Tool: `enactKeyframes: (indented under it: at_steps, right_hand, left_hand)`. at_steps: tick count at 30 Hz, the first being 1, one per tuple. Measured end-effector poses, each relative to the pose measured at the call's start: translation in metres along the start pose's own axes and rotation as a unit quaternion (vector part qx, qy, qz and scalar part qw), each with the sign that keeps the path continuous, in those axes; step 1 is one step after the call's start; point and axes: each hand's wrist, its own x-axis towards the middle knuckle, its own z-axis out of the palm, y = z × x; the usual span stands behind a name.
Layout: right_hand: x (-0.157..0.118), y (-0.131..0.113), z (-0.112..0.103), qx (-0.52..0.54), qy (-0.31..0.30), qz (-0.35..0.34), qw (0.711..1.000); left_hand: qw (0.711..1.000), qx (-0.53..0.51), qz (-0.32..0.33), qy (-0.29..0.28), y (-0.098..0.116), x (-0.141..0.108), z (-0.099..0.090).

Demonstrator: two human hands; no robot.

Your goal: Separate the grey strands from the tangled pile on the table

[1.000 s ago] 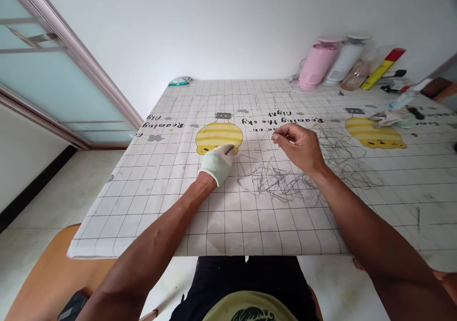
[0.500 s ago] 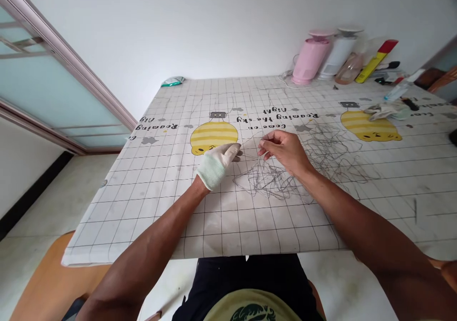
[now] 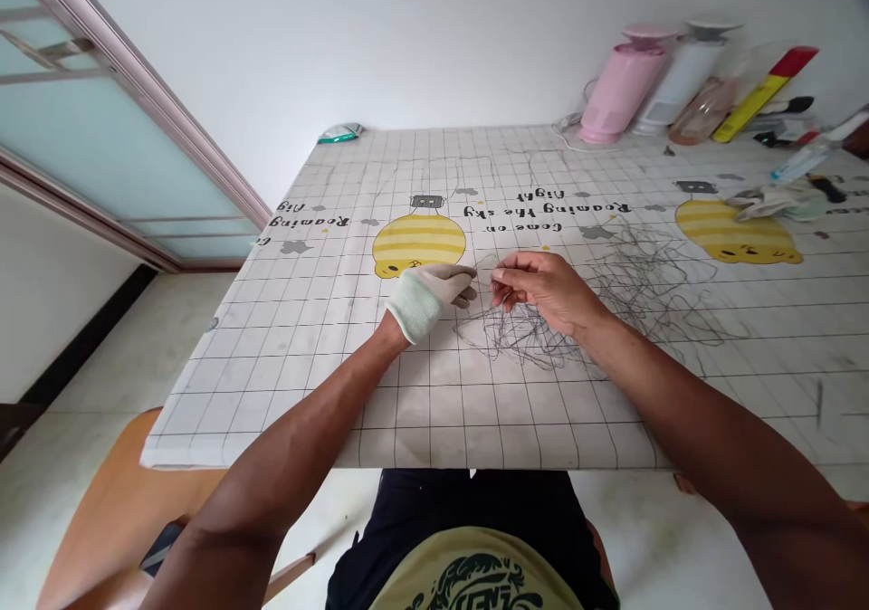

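We've got a bench (image 3: pixel 536 424) covered in grid-printed oilcloth with yellow striped cartoon figures, and a frosted-glass sliding door (image 3: pixel 88 130) off to the left. Along the far edge of the bench: a pink flask (image 3: pixel 621 85), a white flask (image 3: pixel 685 71) and a yellow-and-red tube (image 3: pixel 764 85), close together. Toward the right, a crumpled cloth (image 3: pixel 780 201) lies on the edge of a yellow figure, near a small clear bottle (image 3: pixel 801 165). Mid-bench, right in front of us, sits a loose tangle of thin dark wire (image 3: pixel 536 338), spreading right. The left hand (image 3: pixel 427 298), in a white knit glove, has its fingers together just beside the tangle; we can't tell if it's gripping anything. The bare right hand (image 3: pixel 543 289) has its fingertips (image 3: pixel 499 275) pinched together on a thin strand (image 3: pixel 485 266) rising from the tangle.
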Motion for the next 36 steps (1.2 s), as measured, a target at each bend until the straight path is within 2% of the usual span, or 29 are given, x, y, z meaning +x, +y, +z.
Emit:
enactKeyframes:
  at_steps: [6,13,15,17,20,26,32,36]
  right_hand:
    - [0.001,-0.003,-0.003,0.024,-0.029,-0.012,0.999]
    - [0.0,-0.003,-0.004,0.055,-0.065,-0.016,0.996]
    - [-0.001,-0.003,-0.004,0.055,-0.074,-0.014,0.996]
    - [-0.001,-0.002,-0.003,0.048,-0.077,-0.011,0.996]
    - [-0.003,-0.001,0.0,0.013,-0.066,-0.018,0.998]
    - [-0.009,0.001,0.014,-0.12,-0.005,-0.065,0.991]
    - [-0.015,0.001,0.03,-0.179,0.018,-0.083,0.98]
    - [-0.018,-0.002,0.031,-0.175,0.002,-0.081,0.981]
  left_hand:
    - [0.999,-0.04,-0.02,-0.004,0.01,-0.007,0.0]
    - [0.999,0.051,0.012,-0.008,0.004,-0.006,0.004]
    - [0.994,0.103,0.033,0.017,0.002,-0.005,0.005]
    - [0.985,0.145,0.06,0.07,0.001,-0.003,0.004]
    - [0.978,0.153,0.075,0.122,0.002,-0.002,0.001]
    - [0.997,0.024,0.007,0.069,0.007,-0.008,0.002]
    - [1.0,0.009,0.021,0.019,0.008,-0.008,0.01]
    - [1.0,-0.004,0.023,0.001,0.004,-0.004,0.008]
